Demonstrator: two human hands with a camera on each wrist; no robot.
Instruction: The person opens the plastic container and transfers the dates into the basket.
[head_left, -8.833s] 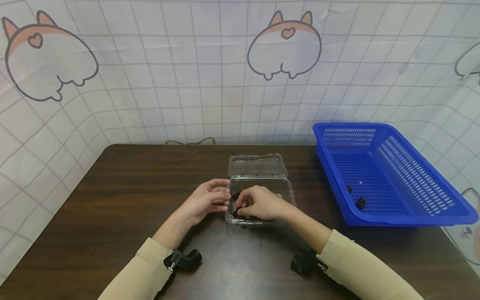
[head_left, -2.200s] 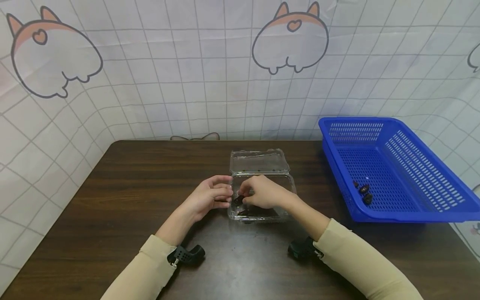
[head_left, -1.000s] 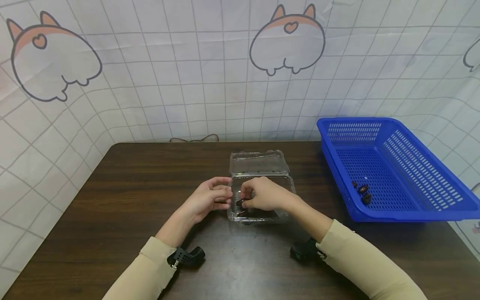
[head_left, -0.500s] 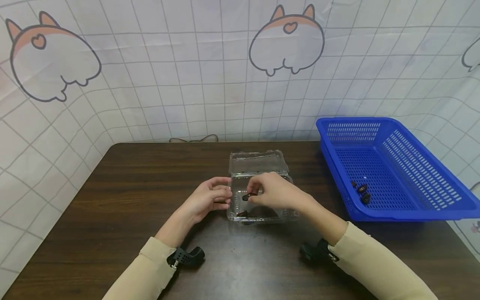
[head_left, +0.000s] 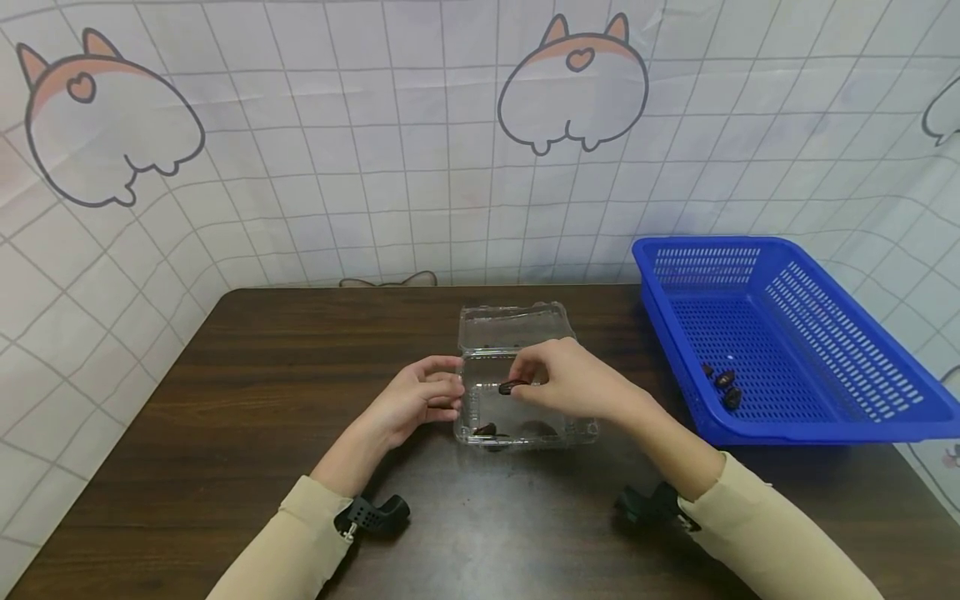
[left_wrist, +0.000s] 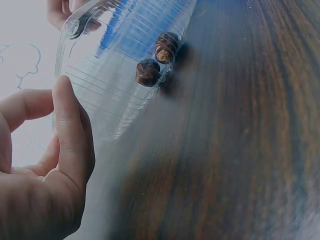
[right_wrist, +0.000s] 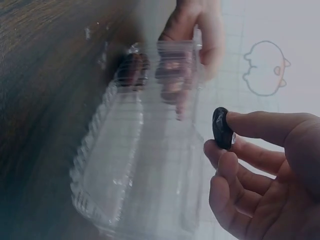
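My right hand (head_left: 570,379) pinches one dark, glossy date (head_left: 513,387) between thumb and fingers, raised above the clear plastic clamshell box (head_left: 487,417). The right wrist view shows that date (right_wrist: 221,129) at the fingertips. My left hand (head_left: 408,402) touches the box's left side with its fingertips, fingers slightly bent. Two wrinkled brown dates (left_wrist: 148,73) lie in the box at its near left corner, seen through the plastic in the left wrist view. The box's lid (head_left: 516,327) stands folded back, away from me.
To the right stands a blue plastic basket (head_left: 810,429) with slotted walls. Several dates (head_left: 726,379) lie in its near left part. The dark wooden table (head_left: 300,358) meets a wall covering printed with a grid and cartoon animals. A thin cord (head_left: 390,282) runs along the back edge.
My right hand has lifted a date out of the box and moved right with it. The left hand keeps its place. The basket holds more dates than in the earliest frame.
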